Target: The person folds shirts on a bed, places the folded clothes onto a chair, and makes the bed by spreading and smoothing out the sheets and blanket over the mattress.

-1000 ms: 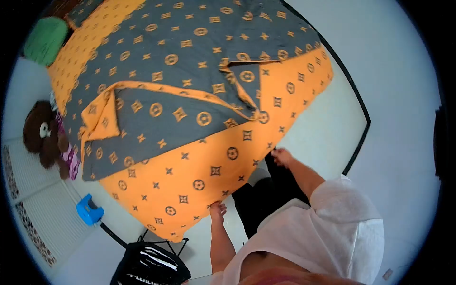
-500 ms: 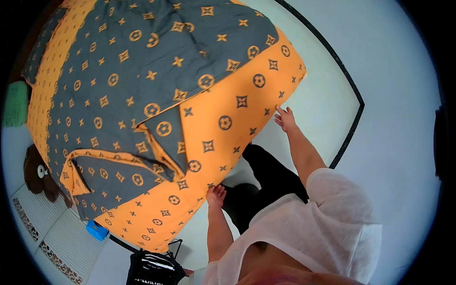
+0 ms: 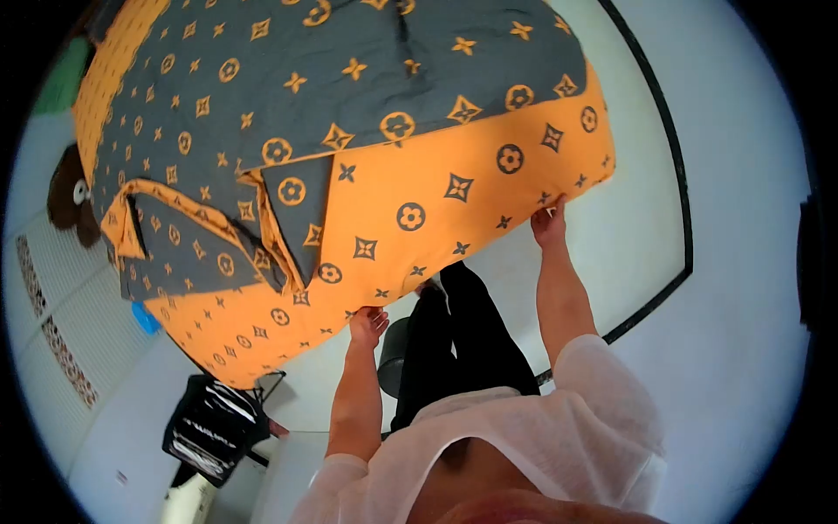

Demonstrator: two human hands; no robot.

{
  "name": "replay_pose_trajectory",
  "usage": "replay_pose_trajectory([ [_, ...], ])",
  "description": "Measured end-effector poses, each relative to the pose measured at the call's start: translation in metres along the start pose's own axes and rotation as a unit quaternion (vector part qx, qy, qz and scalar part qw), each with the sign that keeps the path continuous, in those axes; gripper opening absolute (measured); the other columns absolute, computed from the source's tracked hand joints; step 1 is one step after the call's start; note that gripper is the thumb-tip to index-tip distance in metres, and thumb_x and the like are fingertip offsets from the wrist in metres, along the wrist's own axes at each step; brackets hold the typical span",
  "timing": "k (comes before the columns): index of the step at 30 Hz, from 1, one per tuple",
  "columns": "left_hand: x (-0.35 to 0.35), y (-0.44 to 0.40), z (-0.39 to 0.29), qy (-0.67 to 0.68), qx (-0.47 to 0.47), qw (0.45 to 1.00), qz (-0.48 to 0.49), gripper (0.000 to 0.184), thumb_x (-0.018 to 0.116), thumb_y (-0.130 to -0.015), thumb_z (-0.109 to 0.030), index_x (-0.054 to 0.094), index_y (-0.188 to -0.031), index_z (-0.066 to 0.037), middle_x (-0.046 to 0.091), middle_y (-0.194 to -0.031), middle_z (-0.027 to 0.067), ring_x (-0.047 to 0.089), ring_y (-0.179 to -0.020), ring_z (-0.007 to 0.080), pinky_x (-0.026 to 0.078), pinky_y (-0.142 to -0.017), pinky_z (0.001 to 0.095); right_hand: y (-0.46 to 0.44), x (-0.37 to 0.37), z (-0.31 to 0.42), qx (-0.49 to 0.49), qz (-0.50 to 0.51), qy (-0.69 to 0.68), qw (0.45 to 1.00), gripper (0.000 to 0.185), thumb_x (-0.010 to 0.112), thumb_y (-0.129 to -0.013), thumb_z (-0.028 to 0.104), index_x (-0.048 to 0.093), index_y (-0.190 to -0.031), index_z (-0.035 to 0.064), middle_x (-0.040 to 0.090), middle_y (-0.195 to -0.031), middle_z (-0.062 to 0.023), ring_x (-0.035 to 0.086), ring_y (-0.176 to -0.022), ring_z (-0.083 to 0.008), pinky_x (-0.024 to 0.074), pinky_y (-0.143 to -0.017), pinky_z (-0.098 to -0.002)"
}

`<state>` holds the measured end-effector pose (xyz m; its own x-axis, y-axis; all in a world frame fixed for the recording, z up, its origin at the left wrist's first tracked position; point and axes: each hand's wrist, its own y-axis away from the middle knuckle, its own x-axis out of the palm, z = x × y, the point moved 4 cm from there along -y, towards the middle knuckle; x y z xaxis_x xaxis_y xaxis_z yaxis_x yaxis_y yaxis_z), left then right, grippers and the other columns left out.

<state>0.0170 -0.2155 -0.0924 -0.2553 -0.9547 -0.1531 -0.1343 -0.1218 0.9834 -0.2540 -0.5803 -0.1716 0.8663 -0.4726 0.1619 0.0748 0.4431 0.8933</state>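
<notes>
A bed is covered by a patterned sheet with a dark grey middle (image 3: 367, 96) and a broad orange border (image 3: 436, 218) that runs down over the near side. My right hand (image 3: 550, 224) pinches the lower orange edge toward the near right corner, its fingertips partly hidden by the fabric. Farther left, my left hand (image 3: 370, 325) is at the same edge, thumb and forefinger against the cloth and the other fingers loosely curled. Between left and middle, a folded-back flap (image 3: 278, 229) of the sheet lies bunched, showing its orange edging.
A black chair-like item with white print (image 3: 214, 428) stands at lower left. Near the bed's left end are a blue object (image 3: 146, 318), a brown plush toy (image 3: 70, 199) and a green item (image 3: 63, 79). A dark round stool or bin (image 3: 394, 354) is beside my legs.
My view has turned and shifted, so the bed appears rotated. My right hand, earlier beside the orange edge with fingers apart, now pinches it nearer the corner. My left hand stays at the edge.
</notes>
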Motion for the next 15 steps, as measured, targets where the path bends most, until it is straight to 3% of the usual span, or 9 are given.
replay_pose_trajectory([
  [2, 0.005, -0.003, 0.000, -0.039, -0.002, 0.999, 0.010, 0.017, 0.043, -0.077, -0.022, 0.050, -0.069, -0.009, 0.051, -0.063, 0.0018, 0.051, -0.065, 0.0172, 0.042, -0.067, 0.0330, 0.005, 0.000, -0.002, -0.025, -0.104, -0.001, 0.994, 0.070, 0.052, -0.070, 0.056, 0.037, -0.114, 0.0040, 0.042, -0.105, -0.0107, 0.042, -0.095, -0.0230, 0.0379, -0.081, -0.0368],
  [3, 0.003, -0.012, 0.004, -0.045, -0.001, 0.999, 0.028, 0.018, 0.042, -0.078, -0.022, 0.050, -0.069, -0.009, 0.052, -0.065, 0.0019, 0.052, -0.067, 0.0173, 0.042, -0.067, 0.0331, 0.004, 0.004, -0.003, -0.021, -0.097, 0.007, 0.995, 0.070, 0.052, -0.070, 0.056, 0.037, -0.114, 0.0040, 0.042, -0.105, -0.0107, 0.042, -0.095, -0.0230, 0.0379, -0.081, -0.0368],
  [6, 0.004, -0.019, 0.010, -0.054, -0.001, 0.998, 0.046, 0.016, 0.040, -0.080, -0.022, 0.051, -0.076, -0.010, 0.052, -0.066, 0.0017, 0.051, -0.064, 0.0164, 0.042, -0.062, 0.0309, -0.004, 0.006, -0.005, 0.005, -0.103, 0.023, 0.994, 0.068, 0.045, -0.071, 0.061, 0.040, -0.111, 0.0066, 0.049, -0.098, -0.0040, 0.046, -0.083, -0.0195, 0.0398, -0.075, -0.0344],
  [8, -0.004, -0.025, 0.020, -0.052, 0.010, 0.997, 0.063, 0.017, 0.041, -0.081, -0.023, 0.050, -0.079, -0.009, 0.054, -0.069, 0.0024, 0.053, -0.067, 0.0164, 0.042, -0.063, 0.0307, 0.006, 0.019, -0.001, -0.049, 0.000, 0.002, 0.999, 0.061, 0.043, -0.072, 0.061, 0.047, -0.103, 0.0082, 0.053, -0.090, -0.0014, 0.048, -0.077, -0.0181, 0.0398, -0.075, -0.0367],
  [9, -0.007, -0.025, 0.026, -0.044, 0.007, 0.997, 0.065, 0.018, 0.041, -0.081, -0.024, 0.050, -0.082, -0.009, 0.054, -0.072, 0.0031, 0.053, -0.069, 0.0168, 0.042, -0.064, 0.0308, 0.022, 0.024, 0.000, -0.041, -0.040, 0.000, 0.998, 0.042, 0.044, -0.077, 0.052, 0.051, -0.078, 0.0114, 0.047, -0.060, 0.0045, 0.046, -0.057, -0.0127, 0.0415, -0.070, -0.0321],
  [13, -0.010, -0.028, 0.045, -0.057, -0.004, 0.993, 0.101, 0.023, 0.040, -0.082, -0.025, 0.048, -0.093, -0.006, 0.054, -0.085, 0.0066, 0.053, -0.079, 0.0204, 0.043, -0.069, 0.0344, -0.001, -0.031, 0.016, -0.027, 0.098, 0.040, 0.994, 0.033, 0.043, -0.082, 0.041, 0.045, -0.065, 0.0129, 0.046, -0.057, 0.0037, 0.044, -0.053, -0.0126, 0.0424, -0.069, -0.0330],
  [15, -0.007, -0.026, 0.053, -0.057, -0.009, 0.993, 0.102, 0.025, 0.040, -0.082, -0.025, 0.047, -0.097, -0.006, 0.053, -0.089, 0.0079, 0.052, -0.081, 0.0210, 0.042, -0.070, 0.0347, 0.017, -0.045, 0.035, -0.092, -0.030, 0.016, 0.995, 0.037, 0.044, -0.083, 0.037, 0.036, -0.056, 0.0114, 0.048, -0.110, -0.0108, 0.048, -0.099, -0.0256, 0.0359, -0.086, -0.0462],
])
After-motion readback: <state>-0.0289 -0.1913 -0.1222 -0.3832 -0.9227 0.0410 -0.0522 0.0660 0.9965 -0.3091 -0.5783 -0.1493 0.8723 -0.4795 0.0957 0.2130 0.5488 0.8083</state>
